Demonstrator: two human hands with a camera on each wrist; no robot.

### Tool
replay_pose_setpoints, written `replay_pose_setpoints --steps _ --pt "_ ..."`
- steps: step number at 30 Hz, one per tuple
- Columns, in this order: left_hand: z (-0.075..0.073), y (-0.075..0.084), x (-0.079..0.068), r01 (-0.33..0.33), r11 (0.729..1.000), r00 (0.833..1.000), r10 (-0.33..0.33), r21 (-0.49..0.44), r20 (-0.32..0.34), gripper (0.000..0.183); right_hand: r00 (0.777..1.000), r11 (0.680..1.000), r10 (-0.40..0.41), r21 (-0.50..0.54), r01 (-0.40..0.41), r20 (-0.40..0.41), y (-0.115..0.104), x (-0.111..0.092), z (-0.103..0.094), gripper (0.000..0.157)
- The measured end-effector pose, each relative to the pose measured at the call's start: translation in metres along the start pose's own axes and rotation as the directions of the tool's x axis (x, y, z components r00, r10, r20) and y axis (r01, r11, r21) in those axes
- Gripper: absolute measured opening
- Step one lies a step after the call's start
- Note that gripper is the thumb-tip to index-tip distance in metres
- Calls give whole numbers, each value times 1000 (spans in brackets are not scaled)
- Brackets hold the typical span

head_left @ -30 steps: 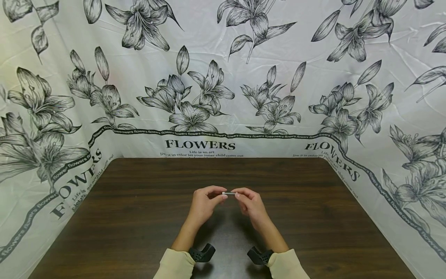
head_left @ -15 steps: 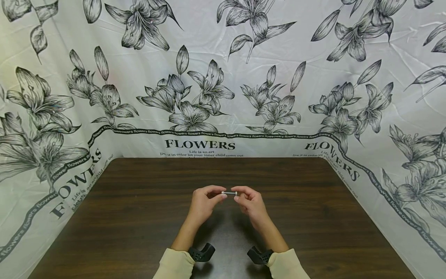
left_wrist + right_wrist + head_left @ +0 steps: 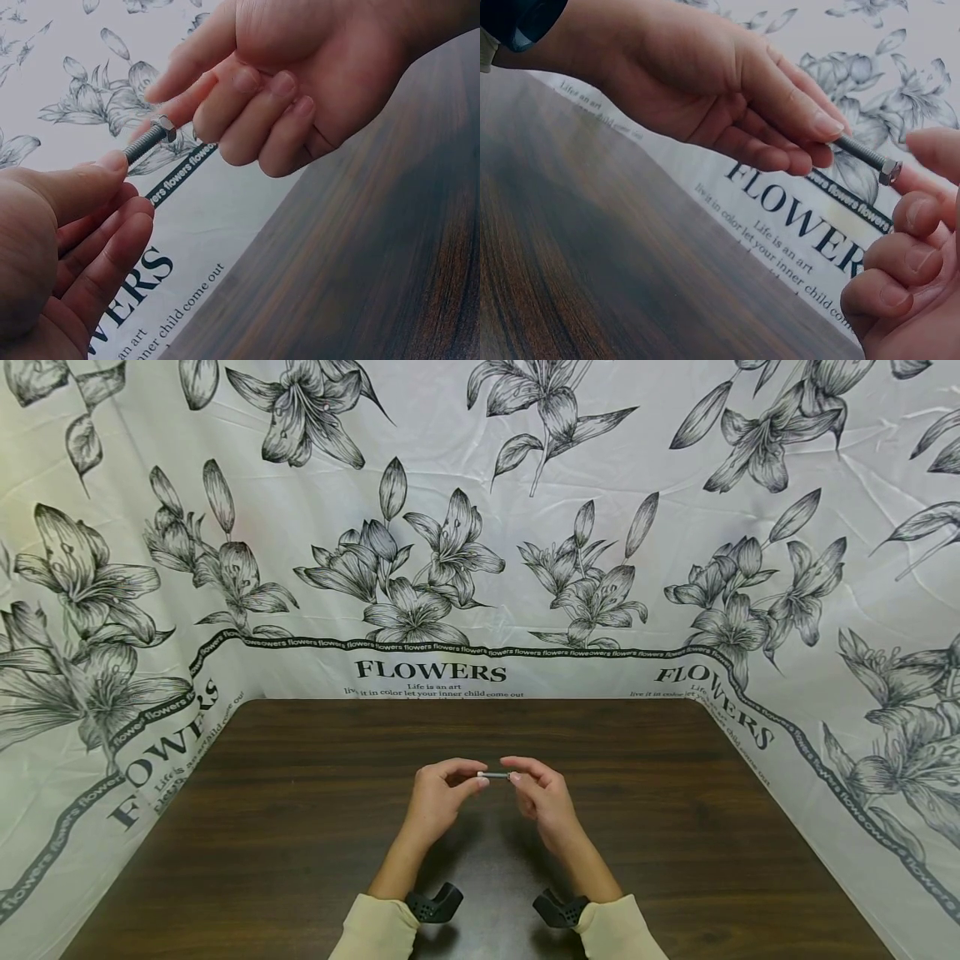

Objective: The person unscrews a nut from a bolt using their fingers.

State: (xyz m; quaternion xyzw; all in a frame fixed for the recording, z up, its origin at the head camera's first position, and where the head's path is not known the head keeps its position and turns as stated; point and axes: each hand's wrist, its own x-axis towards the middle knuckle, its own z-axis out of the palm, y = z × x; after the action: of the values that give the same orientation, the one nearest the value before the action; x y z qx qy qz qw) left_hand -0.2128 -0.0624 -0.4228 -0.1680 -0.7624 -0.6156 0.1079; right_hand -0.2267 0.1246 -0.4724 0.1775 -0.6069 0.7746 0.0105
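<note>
A metal hex bolt [image 3: 495, 775] is held level above the table, its threaded shank grey. My left hand [image 3: 437, 800] pinches one end between thumb and index finger; the other fingers curve loosely beneath in the left wrist view. At the far end of the shank is a hexagonal piece [image 3: 164, 128]. Around that end is my right hand [image 3: 547, 808], thumb and index finger spread apart. In the right wrist view its thumb [image 3: 932, 150] stands off the hex, the index finger extends behind it, and the other fingers are curled toward the palm.
A dark brown wood-grain table [image 3: 300, 827] lies under both hands. White cloth [image 3: 600, 460] printed with black lilies and lettering rises at the back and both sides. Each wrist wears a black band mount [image 3: 435, 904] near the cream sleeves [image 3: 378, 931].
My right thumb and index finger shift about the hex end, closing on it and then parting again. My left hand keeps its pinch in the same place.
</note>
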Motion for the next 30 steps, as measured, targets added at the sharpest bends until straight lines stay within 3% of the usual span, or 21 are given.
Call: replay_pose_setpoints --steps 4,11,20,30 --pt "0 -1 0 -16 1000 1000 16 -7 4 14 996 996 79 -30 -80 -32 0 0 0 37" --pt "1 -1 0 -26 999 1000 26 -21 6 14 969 968 243 -61 -245 -41 -4 0 0 36" --pt "1 -1 1 -30 999 1000 30 -21 8 14 971 970 237 -54 -238 -24 -7 1 1 30" --pt "0 0 1 -33 999 999 33 -17 0 14 987 988 149 -26 -151 -57 -2 -1 2 21"
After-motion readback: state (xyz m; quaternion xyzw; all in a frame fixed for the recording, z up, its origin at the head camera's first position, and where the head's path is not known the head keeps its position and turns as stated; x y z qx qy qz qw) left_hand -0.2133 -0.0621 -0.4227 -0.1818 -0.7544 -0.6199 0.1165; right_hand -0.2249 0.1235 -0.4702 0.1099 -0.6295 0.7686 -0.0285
